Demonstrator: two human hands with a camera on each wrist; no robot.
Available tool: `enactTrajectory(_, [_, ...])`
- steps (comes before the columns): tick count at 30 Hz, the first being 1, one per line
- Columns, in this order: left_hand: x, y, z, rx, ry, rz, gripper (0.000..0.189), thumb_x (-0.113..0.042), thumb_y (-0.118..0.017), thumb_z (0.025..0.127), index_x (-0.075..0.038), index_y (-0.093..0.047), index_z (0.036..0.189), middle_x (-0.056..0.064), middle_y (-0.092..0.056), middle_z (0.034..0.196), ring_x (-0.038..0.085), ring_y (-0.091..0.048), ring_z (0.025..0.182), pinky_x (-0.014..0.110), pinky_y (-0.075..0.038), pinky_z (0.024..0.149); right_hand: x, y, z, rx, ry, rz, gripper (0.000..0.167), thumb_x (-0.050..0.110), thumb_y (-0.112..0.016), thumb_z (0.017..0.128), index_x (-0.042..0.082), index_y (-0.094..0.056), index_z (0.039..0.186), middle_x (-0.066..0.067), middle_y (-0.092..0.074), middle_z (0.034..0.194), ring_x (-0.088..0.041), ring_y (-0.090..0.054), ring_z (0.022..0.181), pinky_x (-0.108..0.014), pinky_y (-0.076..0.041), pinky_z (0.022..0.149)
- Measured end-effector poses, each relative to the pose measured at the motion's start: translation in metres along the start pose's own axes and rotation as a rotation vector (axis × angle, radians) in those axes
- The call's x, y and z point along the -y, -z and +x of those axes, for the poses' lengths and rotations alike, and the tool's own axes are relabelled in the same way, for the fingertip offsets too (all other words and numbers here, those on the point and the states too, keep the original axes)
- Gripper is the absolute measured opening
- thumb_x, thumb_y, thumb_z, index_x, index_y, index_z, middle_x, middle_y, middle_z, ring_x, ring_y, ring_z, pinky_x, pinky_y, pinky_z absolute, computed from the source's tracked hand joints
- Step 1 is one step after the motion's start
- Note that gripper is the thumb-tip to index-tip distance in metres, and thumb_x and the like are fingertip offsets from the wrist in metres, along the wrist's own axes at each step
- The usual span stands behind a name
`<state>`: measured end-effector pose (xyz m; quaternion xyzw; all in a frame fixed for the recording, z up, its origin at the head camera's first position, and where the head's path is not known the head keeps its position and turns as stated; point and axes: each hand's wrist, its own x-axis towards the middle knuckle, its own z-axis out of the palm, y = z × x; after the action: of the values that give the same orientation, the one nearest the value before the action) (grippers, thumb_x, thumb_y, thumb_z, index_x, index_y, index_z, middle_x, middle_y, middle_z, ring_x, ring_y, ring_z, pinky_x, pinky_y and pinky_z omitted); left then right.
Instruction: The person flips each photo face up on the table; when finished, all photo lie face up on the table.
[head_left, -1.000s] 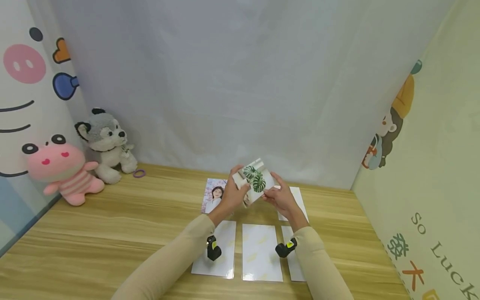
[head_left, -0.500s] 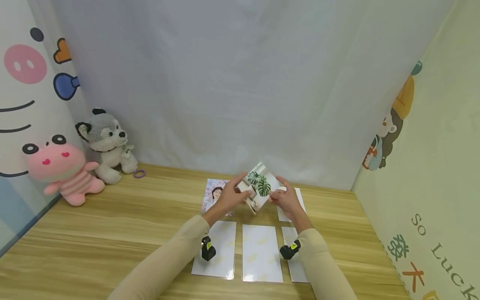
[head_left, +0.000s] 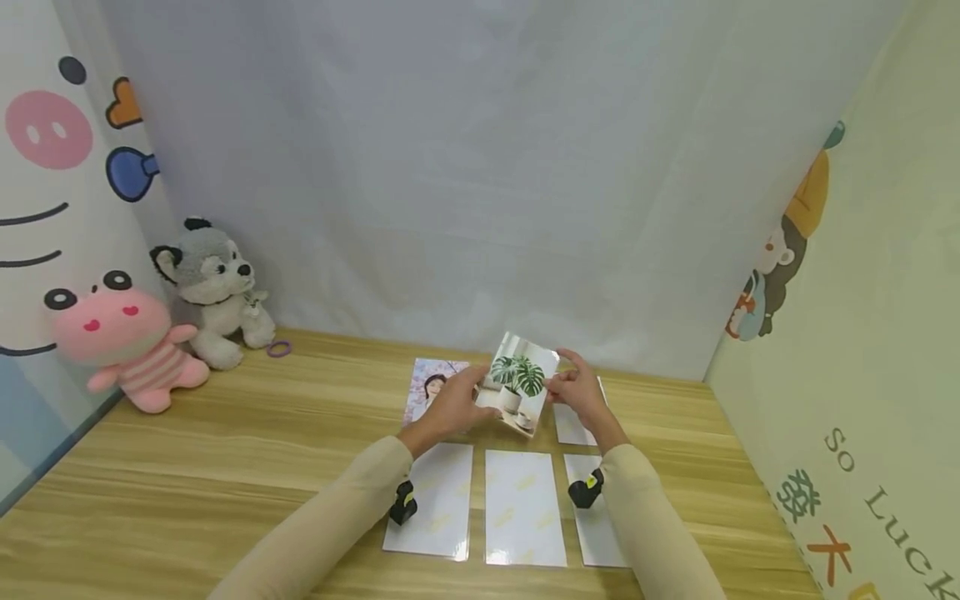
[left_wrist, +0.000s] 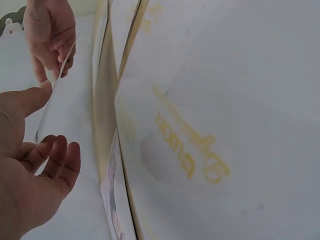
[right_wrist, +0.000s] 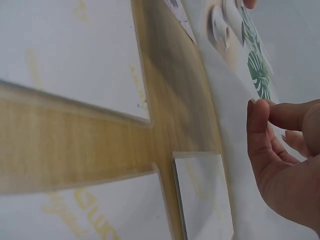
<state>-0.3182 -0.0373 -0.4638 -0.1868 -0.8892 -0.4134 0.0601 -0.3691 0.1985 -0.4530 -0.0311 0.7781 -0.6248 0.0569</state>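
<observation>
A photo print of a potted monstera plant (head_left: 514,379) is held up off the table, its picture side visible in the head view. My left hand (head_left: 453,405) holds its left edge between thumb and fingers. At the right edge, my right hand (head_left: 583,393) pinches the print with thumb and index finger. The left wrist view catches the print (left_wrist: 57,87) almost edge-on between both hands. Behind my left hand lies a portrait photo (head_left: 422,385), partly covered. Under my right forearm and hand, a white sheet (head_left: 573,427) is partly hidden.
Face-down white sheets with faint yellow print lie in a front row: left (head_left: 442,517), middle (head_left: 523,508) and right (head_left: 596,533). A pink plush toy (head_left: 123,333), a grey plush dog (head_left: 217,287) and a purple ring (head_left: 279,348) sit at the left. A grey curtain (head_left: 450,167) stands behind.
The plant print has turned from a strong tilt to nearly upright, and moved slightly right and down. Both hands have shifted with it, keeping hold of its edges.
</observation>
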Motion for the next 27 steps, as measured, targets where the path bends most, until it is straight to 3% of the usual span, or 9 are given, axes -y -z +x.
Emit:
enactTrajectory(5, [0.002,-0.002,0.0,0.032,-0.016,0.135,0.074,-0.025,-0.09,0.073,0.006,-0.057,0.131,0.008,-0.055,0.087,0.017,-0.048,0.075,0.031,-0.042,0.066,0.001,0.001,0.006,0.025,0.003,-0.105,0.072,-0.009,-0.065,0.09,0.0,-0.032,0.154,-0.002,-0.06,0.074,-0.01,-0.063,0.058,-0.027,-0.059,0.063])
enactTrajectory(8, [0.004,-0.007,0.001,0.048,-0.014,0.174,0.066,-0.026,-0.089,0.074,0.006,-0.06,0.124,0.005,-0.051,0.08,0.017,-0.044,0.072,0.03,-0.038,0.064,0.001,0.0,0.012,0.032,0.016,-0.184,0.07,-0.009,-0.066,0.089,-0.001,-0.035,0.152,-0.003,-0.062,0.072,-0.01,-0.063,0.058,-0.027,-0.059,0.063])
enactTrajectory(16, [0.001,-0.016,0.0,0.059,0.055,0.253,0.052,-0.026,-0.089,0.074,0.003,-0.064,0.109,0.011,-0.061,0.086,0.025,-0.058,0.082,0.04,-0.049,0.075,-0.002,-0.007,0.026,0.041,0.034,-0.368,0.07,-0.007,-0.069,0.086,-0.001,-0.04,0.149,-0.001,-0.055,0.066,-0.012,-0.058,0.058,-0.027,-0.054,0.061])
enactTrajectory(20, [0.002,-0.018,-0.001,0.056,0.059,0.33,0.05,-0.029,-0.089,0.074,0.003,-0.065,0.105,0.015,-0.067,0.092,0.031,-0.065,0.088,0.043,-0.053,0.079,-0.002,-0.011,0.027,0.025,0.065,-0.471,0.071,-0.002,-0.074,0.083,0.0,-0.043,0.147,-0.003,-0.054,0.072,-0.014,-0.053,0.063,-0.027,-0.049,0.061])
enactTrajectory(27, [0.004,-0.021,0.0,0.07,0.054,0.406,0.052,-0.033,-0.089,0.073,0.002,-0.066,0.103,0.016,-0.066,0.092,0.033,-0.065,0.089,0.044,-0.054,0.079,-0.008,-0.015,0.028,0.004,0.104,-0.579,0.07,0.005,-0.08,0.082,-0.001,-0.047,0.143,-0.007,-0.058,0.079,-0.015,-0.05,0.067,-0.026,-0.042,0.062])
